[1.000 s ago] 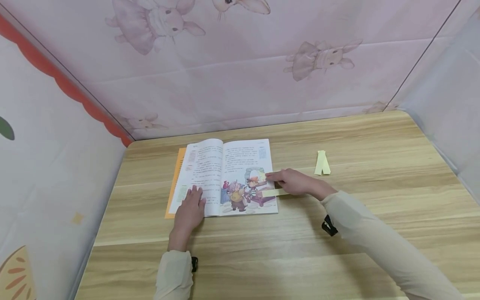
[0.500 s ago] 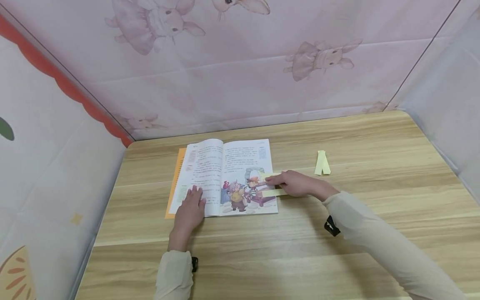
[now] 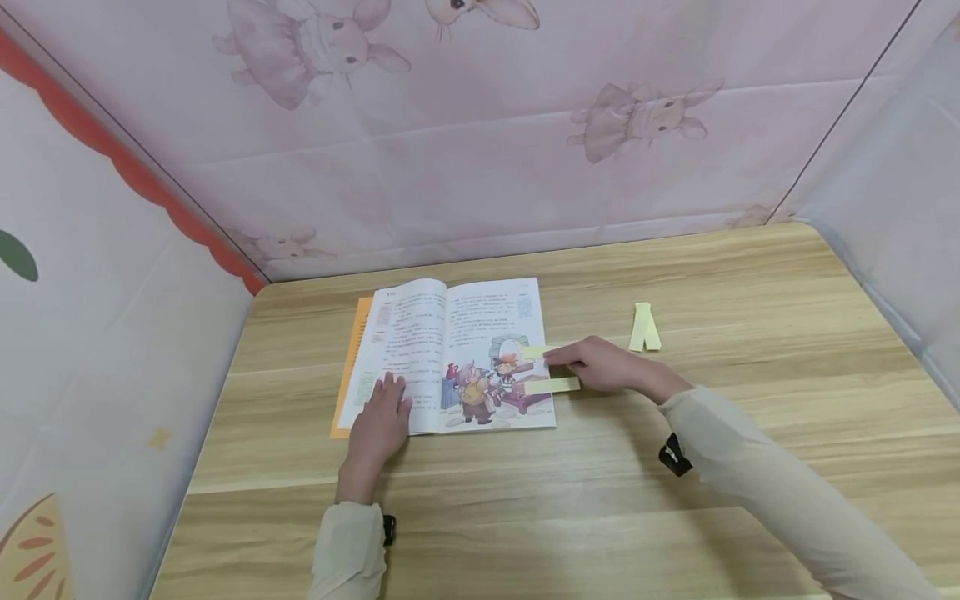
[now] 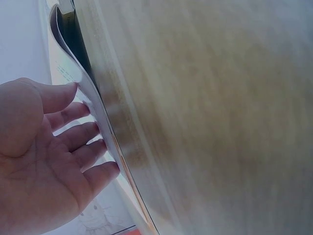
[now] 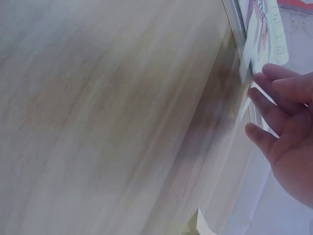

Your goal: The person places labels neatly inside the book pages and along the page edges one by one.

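Note:
An open book (image 3: 495,321) lies on the table, with text on both pages and a coloured cartoon low on the right one. My left hand (image 3: 380,417) rests spread on the lower left page; the left wrist view shows its fingertips on the paper. Two pale yellow paper strips cross the right page's outer edge. My right hand (image 3: 603,365) has its index fingertip at the upper strip (image 3: 534,352), covering part of it. Below it, the lower strip (image 3: 553,385) is fully visible. In the right wrist view, the right hand's fingers (image 5: 266,105) are loosely bent beside the book's edge.
Two more yellow strips (image 3: 644,327), joined at the top and fanned apart, lie right of the book. An orange cover (image 3: 351,367) sticks out under the book's left side. The wooden table (image 3: 510,517) meets a pink wall (image 3: 480,167) printed with rabbits.
My right hand has slid a little to the right, from the picture toward the page edge, uncovering more of the upper strip and the lower strip's outer end. The left hand stays put.

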